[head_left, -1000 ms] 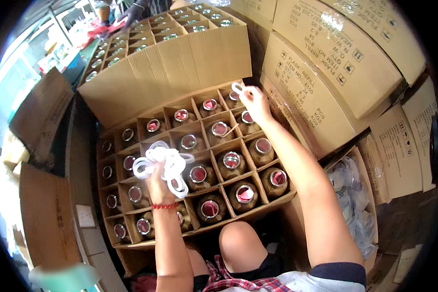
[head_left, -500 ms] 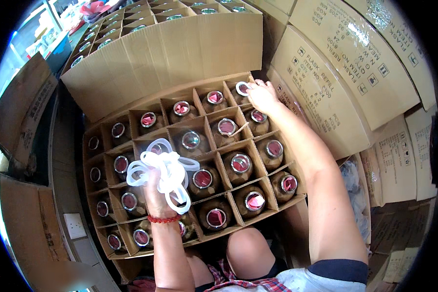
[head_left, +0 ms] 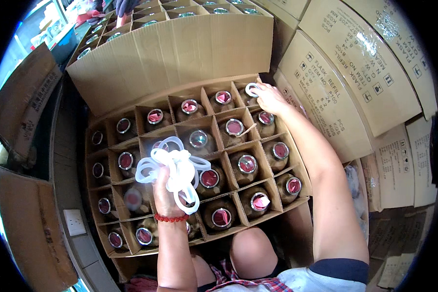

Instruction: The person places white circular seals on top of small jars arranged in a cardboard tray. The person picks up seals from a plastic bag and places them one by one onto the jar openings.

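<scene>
My left hand (head_left: pixel 166 197), with a red bead bracelet at the wrist, is closed round a bunch of translucent white rings (head_left: pixel 184 170) above the middle of a divided carton (head_left: pixel 170 92). At the carton's far right corner, my right hand (head_left: pixel 271 99) pinches the edge of a single white ring (head_left: pixel 251 89) at the mouth of a flask refill. My palm hides part of that flask. Other flask refills stand upright in the compartments, such as a front one (head_left: pixel 221 218) with a silvery rim and reddish inside. Pink pieces show in several mouths, including a far one (head_left: pixel 189 106).
Behind stands a second divided carton (head_left: pixel 170 48) of flasks, where another person's dark-gloved hand (head_left: pixel 125 7) reaches in. Stacked closed cartons (head_left: pixel 321 92) rise on the right. Brown cardboard flaps (head_left: pixel 31 228) stand on the left. My knees (head_left: pixel 253 250) are against the near side.
The view has shifted slightly, so the carton and both hands appear a little further right. My right hand stays at the same corner flask. Another person's gloved hand has come in over the rear carton.
</scene>
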Demonstrator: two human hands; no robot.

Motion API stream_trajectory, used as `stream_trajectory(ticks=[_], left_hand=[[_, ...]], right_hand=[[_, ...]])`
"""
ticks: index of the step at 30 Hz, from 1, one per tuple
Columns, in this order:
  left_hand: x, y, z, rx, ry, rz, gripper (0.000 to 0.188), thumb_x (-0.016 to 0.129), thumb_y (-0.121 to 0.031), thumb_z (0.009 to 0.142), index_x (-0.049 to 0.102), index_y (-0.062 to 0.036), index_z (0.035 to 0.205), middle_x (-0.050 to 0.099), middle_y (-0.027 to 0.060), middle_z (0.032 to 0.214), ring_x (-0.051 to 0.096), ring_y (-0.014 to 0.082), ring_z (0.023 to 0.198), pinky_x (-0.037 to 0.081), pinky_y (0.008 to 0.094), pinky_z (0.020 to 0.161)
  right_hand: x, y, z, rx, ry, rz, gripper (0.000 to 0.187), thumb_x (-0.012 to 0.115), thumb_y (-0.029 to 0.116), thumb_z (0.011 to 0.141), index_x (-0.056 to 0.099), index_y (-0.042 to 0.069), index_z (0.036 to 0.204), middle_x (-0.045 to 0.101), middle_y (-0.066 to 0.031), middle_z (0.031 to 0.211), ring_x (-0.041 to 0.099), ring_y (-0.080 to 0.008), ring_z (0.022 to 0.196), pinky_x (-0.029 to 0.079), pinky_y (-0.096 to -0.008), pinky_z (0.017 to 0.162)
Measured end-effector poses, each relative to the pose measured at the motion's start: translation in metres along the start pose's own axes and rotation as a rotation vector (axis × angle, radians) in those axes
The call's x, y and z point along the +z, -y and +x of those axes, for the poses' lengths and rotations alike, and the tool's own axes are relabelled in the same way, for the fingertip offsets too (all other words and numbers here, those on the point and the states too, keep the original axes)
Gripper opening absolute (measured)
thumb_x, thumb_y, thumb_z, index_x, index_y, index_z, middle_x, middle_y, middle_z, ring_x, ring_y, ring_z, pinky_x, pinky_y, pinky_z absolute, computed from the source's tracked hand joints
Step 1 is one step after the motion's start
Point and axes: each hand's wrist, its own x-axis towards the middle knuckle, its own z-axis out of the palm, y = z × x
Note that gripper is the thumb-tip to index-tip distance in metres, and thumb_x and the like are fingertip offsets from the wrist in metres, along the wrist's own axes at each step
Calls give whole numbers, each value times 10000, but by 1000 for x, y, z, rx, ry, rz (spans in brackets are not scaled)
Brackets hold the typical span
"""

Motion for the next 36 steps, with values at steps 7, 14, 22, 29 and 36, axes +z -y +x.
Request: stream_trajectory(ticks=[7,14,22,29,36], left_hand=[[17,6,-4,-40,-48,5,313,593,-190,873,555,-7,1124,636,88,976,632,177,812,535,279,668],[1,3,0,-58,91,-26,340,562,-197,899,535,-9,1180,629,111,1063,637,201,909,548,313,761],[13,12,7,-114,90,-198,266,540,-147,901,551,5,1118,618,80,955,606,162,812,515,274,695],[-15,5,24,-152,179,-326,238,539,-133,902,540,10,1092,621,94,944,622,176,792,535,265,676],[3,17,17,-198,133,-220,237,544,-145,901,541,3,1086,640,121,907,652,208,773,561,292,660]], right_hand=[[4,-1,4,94,-103,-22,325,605,176,812,644,149,1134,503,-85,1359,404,-267,1298,323,-449,1034],[7,5,11,-21,-73,89,383,561,57,779,617,61,1158,530,-132,1312,528,-330,1167,413,-375,1024],[14,-29,-3,-64,-201,414,305,517,-21,778,652,57,1040,617,-152,1162,548,-322,1133,424,-383,998],[-99,150,-49,-217,137,1069,433,739,194,790,591,83,1181,601,-45,1150,617,-117,922,495,-257,713],[-92,172,-112,-252,28,1022,150,672,78,843,676,-12,962,670,-95,914,638,-172,818,505,-279,699]])
